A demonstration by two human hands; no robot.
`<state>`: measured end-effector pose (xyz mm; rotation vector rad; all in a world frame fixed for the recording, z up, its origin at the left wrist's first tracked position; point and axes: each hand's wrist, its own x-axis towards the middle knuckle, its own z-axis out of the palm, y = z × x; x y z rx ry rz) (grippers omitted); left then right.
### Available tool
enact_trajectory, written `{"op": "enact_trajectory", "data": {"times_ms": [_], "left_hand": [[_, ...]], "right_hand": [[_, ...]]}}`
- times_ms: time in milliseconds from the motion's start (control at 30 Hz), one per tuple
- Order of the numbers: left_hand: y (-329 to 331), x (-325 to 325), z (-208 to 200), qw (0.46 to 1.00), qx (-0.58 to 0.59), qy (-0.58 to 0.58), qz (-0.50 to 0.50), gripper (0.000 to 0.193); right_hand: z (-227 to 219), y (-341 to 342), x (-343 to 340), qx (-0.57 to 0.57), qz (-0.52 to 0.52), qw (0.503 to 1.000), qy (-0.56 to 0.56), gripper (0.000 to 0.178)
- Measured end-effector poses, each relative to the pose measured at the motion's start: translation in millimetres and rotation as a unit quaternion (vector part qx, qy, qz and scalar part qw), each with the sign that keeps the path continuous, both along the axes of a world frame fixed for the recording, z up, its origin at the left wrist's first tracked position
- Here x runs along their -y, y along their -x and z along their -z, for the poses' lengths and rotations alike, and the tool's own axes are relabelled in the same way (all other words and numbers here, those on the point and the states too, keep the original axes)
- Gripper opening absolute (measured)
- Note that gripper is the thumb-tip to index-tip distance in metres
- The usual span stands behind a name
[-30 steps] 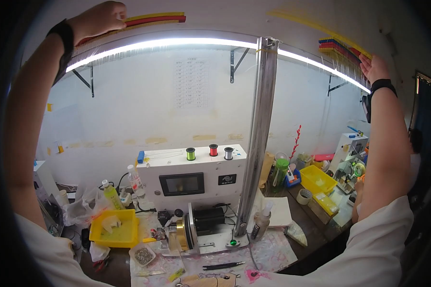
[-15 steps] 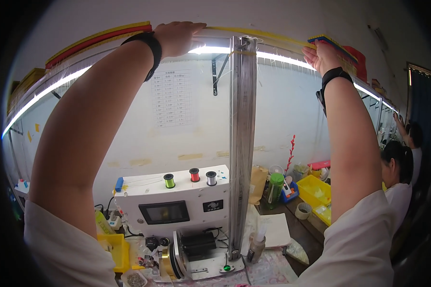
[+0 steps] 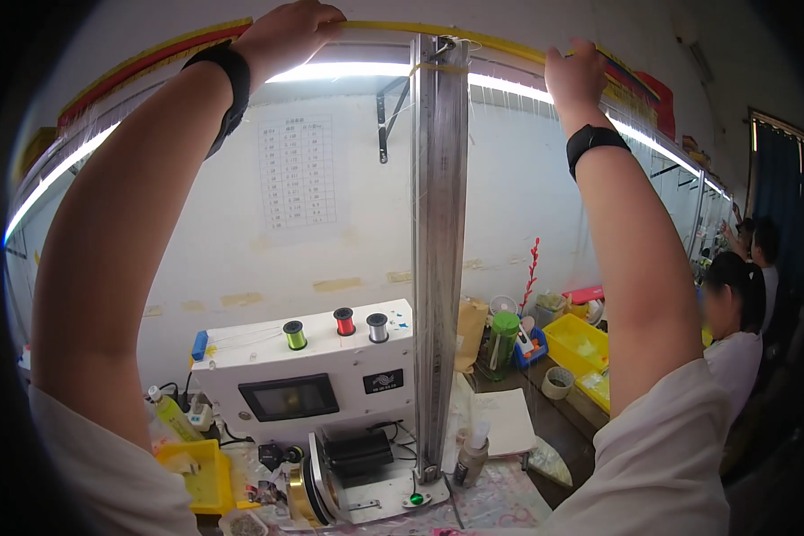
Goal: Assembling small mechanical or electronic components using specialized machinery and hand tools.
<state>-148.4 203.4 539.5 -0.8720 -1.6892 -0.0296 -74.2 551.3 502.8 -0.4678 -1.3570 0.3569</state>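
A long thin yellow strip [image 3: 447, 34] runs along the top of the frame above the lamp, passing over the head of the upright metal post [image 3: 439, 223]. My left hand [image 3: 288, 34] has its fingers closed on the strip's left end. Toward the other end, my right hand [image 3: 577, 79] grips it, thumb and fingers raised. Both arms are stretched up high, each with a black wristband. Fine pale threads hang down near the strip and the post's top. How firmly the fingers grip cannot be made out.
Below stands a white winding machine [image 3: 304, 366] with a dark screen and three thread spools. A yellow bin [image 3: 201, 473] sits left, a green-lidded jar [image 3: 502, 339] and yellow trays [image 3: 576, 344] right. Co-workers [image 3: 732, 304] are at far right. Red and yellow strips [image 3: 152, 71] lie up left.
Both hands and the strip sit higher in view and have shifted left. The right hand has turned, its fingers now upward. The whole view has shifted slightly.
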Motion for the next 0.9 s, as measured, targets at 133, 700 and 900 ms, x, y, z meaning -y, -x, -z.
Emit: {"op": "enact_trajectory", "data": {"times_ms": [133,700,900], "left_hand": [[-1,3,-1,0.997,-0.071,0.025,0.019,0.027],[-104,-7,38,0.959,0.236,-0.133,0.084,0.034],[-87,-7,35,0.960,0.233,-0.129,0.084,0.035]], "right_hand": [[12,-6,28,0.001,-0.045,0.966,-0.254,0.032],[93,-59,0,0.117,-0.220,0.955,-0.162,0.020],[154,-176,-38,0.244,-0.346,0.905,-0.052,0.016]]}}
